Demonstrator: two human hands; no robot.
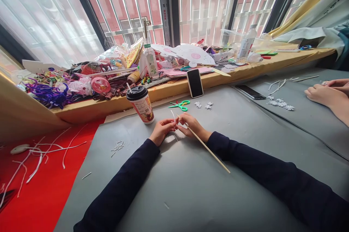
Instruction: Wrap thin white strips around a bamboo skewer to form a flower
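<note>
My left hand (pixel 161 131) is closed, its fingertips pinching a thin white pipe cleaner (pixel 173 116) that sticks up between the hands. My right hand (pixel 195 127) is closed on a slim wooden stick (pixel 211 152), which slants back over the hand toward me. The fingertips of both hands meet around the pipe cleaner, so its lower part is hidden. Just below them a short curved white piece (pixel 176 138) lies on the grey tabletop (pixel 174 192). Green-handled scissors (pixel 183 106) rest beyond the hands, beside small white flower-like shapes (pixel 208 105).
A lidded paper cup (pixel 141 105) stands left of the hands. A phone (pixel 195 83) leans on the cluttered sill (pixel 160 92). White clippings (pixel 117 146) and long pipe cleaners (pixel 51 148) lie left. At right are another phone (pixel 250 92), a cable (pixel 294 128) and another person's hands (pixel 324 94).
</note>
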